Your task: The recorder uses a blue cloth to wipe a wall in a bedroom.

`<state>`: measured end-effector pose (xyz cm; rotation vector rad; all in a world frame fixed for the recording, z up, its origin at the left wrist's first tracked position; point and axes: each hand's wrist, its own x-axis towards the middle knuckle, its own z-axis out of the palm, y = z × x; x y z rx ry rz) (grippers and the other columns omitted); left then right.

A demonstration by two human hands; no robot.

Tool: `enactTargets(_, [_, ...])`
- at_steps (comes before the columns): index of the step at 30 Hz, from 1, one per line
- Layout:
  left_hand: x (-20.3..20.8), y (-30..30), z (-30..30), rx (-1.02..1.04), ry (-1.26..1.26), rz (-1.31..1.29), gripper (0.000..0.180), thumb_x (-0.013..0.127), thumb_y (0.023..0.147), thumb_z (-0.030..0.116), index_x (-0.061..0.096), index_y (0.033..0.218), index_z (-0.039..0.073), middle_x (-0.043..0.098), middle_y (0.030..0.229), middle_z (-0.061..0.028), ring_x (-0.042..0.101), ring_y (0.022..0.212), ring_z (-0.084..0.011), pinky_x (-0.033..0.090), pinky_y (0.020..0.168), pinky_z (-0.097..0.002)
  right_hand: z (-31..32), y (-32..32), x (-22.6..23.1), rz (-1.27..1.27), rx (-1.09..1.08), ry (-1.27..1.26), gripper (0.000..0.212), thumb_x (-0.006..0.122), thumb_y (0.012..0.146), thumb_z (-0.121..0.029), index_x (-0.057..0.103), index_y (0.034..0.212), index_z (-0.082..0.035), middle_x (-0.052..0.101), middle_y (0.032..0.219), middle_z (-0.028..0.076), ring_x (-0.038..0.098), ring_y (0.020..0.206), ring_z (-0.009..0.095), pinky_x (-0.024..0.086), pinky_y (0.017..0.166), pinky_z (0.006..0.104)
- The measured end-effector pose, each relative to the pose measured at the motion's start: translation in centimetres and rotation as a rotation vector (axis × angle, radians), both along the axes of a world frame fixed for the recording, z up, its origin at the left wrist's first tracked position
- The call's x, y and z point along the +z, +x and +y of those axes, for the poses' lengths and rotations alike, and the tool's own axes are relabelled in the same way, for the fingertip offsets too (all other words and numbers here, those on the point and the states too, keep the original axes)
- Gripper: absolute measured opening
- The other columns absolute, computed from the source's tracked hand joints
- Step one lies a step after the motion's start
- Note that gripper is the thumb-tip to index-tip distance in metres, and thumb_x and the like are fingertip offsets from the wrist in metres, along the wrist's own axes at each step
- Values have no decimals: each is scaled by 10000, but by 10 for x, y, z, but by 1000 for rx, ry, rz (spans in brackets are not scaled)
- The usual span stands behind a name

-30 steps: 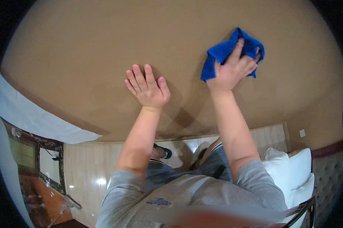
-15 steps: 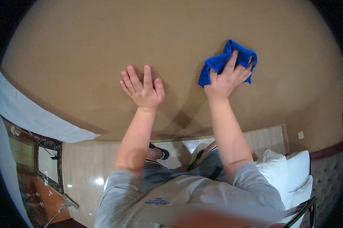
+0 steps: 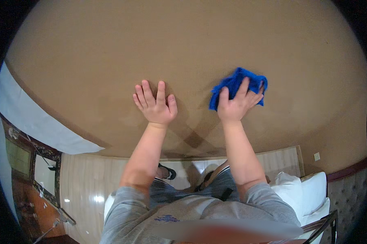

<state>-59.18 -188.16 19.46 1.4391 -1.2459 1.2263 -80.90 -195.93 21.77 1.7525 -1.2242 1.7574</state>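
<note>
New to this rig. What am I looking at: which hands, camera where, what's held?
No machine here: these are a person's bare hands. The view looks down from a fisheye camera on the person's head, so straight edges bend toward the rim. The big brown surface is a wall. The left hand is spread on it, holding nothing; the right hand, fingers apart, holds a blue cloth against it. White pillows show at lower right.

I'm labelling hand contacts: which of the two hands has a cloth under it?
The right hand: it presses the blue cloth against the brown wall, whereas the left hand rests there, fingers extended, without any cloth.
</note>
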Motion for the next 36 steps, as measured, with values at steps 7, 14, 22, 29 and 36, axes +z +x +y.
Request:
enactTargets(7, [4,-5,4,-26,14,61,594,507,885,305,388,1449,160,244,1527,-228,145,1437,-402,69,1154,-522,7,20,-8,49,-50,58,743,477,859,-545,359,1450,-111,225,1448,339,162,1342,557,72,1035,713])
enactTargets(14, [24,-43,1,-130,174,34,625,519,886,320,351,1472,178,182,1577,-117,56,1463,-366,-61,1145,-535,23,5,-21,252,136,72,595,644,772,-484,554,1281,-189,337,1379,327,283,1259,548,118,1051,689])
enactTargets(22, [12,-44,-11,10,141,-51,628,450,916,412,325,1486,181,173,1577,-135,61,1464,-360,-50,1150,-528,-16,-35,-11,-170,-22,90,864,517,792,-624,353,1460,-101,338,1381,309,184,1321,573,88,1053,707])
enactTargets(29, [6,-38,-14,0,129,-43,607,422,934,421,332,1481,175,204,1566,-150,97,1457,-369,-30,1154,-519,14,17,-14,224,26,39,558,608,737,-588,628,1201,-279,395,1363,257,351,1192,469,141,1054,652])
enactTargets(36, [-2,-41,-21,43,115,-54,621,395,936,449,316,1488,176,181,1573,-147,77,1460,-369,-37,1153,-516,-36,-55,-38,-51,-131,83,915,606,781,-491,196,1514,-128,345,1380,277,237,1311,520,69,1089,668])
